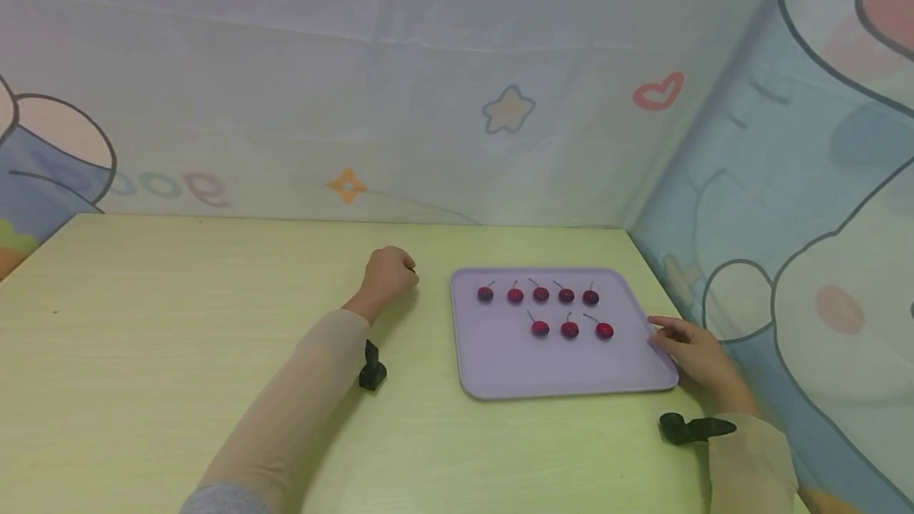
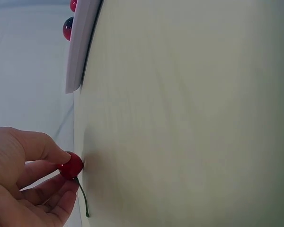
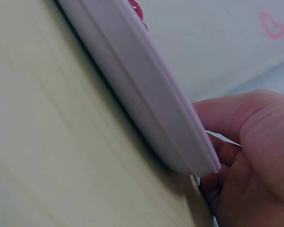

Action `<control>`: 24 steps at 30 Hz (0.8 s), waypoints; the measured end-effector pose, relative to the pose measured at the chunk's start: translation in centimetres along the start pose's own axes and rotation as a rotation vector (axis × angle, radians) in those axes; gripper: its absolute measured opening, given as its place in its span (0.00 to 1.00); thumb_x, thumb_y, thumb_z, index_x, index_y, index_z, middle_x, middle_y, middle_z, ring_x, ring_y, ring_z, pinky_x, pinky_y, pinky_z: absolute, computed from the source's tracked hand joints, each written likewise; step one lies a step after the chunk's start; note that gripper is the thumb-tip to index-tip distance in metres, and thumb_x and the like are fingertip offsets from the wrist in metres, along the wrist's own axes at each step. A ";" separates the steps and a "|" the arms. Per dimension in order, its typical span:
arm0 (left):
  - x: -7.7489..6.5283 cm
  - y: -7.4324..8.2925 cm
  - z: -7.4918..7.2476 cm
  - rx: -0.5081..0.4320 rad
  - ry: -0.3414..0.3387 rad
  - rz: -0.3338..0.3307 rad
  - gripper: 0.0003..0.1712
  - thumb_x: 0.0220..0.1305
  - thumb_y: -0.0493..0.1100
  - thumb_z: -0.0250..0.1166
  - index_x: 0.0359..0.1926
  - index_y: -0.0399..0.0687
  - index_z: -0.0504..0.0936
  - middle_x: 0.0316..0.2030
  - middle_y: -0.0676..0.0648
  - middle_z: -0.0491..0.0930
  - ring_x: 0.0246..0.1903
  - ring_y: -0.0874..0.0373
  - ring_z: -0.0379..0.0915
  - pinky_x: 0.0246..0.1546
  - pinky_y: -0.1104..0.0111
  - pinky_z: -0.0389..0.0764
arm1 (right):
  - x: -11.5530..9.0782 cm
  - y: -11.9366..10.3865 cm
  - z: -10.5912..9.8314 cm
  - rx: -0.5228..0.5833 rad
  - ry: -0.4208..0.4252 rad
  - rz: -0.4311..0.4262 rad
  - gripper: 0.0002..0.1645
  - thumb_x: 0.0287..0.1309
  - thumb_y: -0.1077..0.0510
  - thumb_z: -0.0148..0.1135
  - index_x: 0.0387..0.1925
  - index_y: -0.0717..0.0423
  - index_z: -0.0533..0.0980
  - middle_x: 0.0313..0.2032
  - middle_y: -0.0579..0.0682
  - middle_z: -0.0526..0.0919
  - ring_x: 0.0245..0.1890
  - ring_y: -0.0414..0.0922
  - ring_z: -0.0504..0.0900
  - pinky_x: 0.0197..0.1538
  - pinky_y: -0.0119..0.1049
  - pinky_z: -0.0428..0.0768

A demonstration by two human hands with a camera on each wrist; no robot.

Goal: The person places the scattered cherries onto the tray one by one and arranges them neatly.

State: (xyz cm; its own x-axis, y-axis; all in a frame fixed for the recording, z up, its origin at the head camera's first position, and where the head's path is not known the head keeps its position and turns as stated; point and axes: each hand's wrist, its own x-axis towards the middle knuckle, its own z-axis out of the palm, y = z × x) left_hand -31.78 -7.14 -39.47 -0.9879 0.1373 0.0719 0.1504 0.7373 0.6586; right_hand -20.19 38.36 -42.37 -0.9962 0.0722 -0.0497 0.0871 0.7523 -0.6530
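My left hand [image 1: 388, 274] is on the left of the lilac tray [image 1: 500, 375]. In the left wrist view, its thumb and fingers pinch a dark red cherry [image 2: 72, 166], low over the table, with its green stem hanging down. The tray lies flat and carries cherries in two rows: several in the back row, with one red cherry [image 1: 516, 296] among them, and three in the front row, one being a bright cherry [image 1: 604, 331]. At the tray's right edge, my right hand [image 1: 696, 353] holds the rim between thumb and fingers.
The pale wooden table [image 1: 178, 339] extends widely to the left of the tray. A printed curtain [image 1: 286, 101] hangs behind its back edge, and another printed curtain [image 1: 821, 260] rises close along the right side. Black camera mounts sit at both wrists.
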 end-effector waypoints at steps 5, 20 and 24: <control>0.1 0.1 0.1 0.024 -0.007 0.011 0.16 0.53 0.30 0.57 0.42 0.31 0.85 0.44 0.37 0.84 0.48 0.43 0.78 0.48 0.56 0.79 | 0.0 0.1 0.0 0.002 0.001 -0.001 0.31 0.65 0.49 0.59 0.62 0.66 0.70 0.45 0.58 0.78 0.39 0.40 0.73 0.39 0.30 0.74; 0.2 0.5 0.2 0.109 -0.017 0.062 0.16 0.54 0.29 0.56 0.40 0.32 0.87 0.43 0.39 0.85 0.51 0.43 0.77 0.50 0.57 0.79 | 0.2 0.1 -0.1 -0.005 0.000 -0.008 0.32 0.66 0.48 0.58 0.62 0.65 0.70 0.46 0.59 0.78 0.41 0.42 0.73 0.39 0.30 0.74; 0.1 0.4 0.1 0.087 -0.026 0.068 0.16 0.55 0.28 0.55 0.41 0.31 0.86 0.43 0.37 0.84 0.52 0.41 0.76 0.51 0.55 0.78 | 0.2 0.1 -0.1 -0.004 0.002 -0.011 0.32 0.66 0.48 0.58 0.62 0.67 0.70 0.45 0.59 0.78 0.40 0.42 0.73 0.38 0.29 0.74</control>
State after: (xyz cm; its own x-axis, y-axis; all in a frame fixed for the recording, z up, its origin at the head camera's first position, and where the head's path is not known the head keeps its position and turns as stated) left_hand -31.83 -6.75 -39.32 -0.9741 0.2058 0.0940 0.2213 0.7799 0.5855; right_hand -20.34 38.49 -42.33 -0.9970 0.0650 -0.0414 0.0762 0.7554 -0.6508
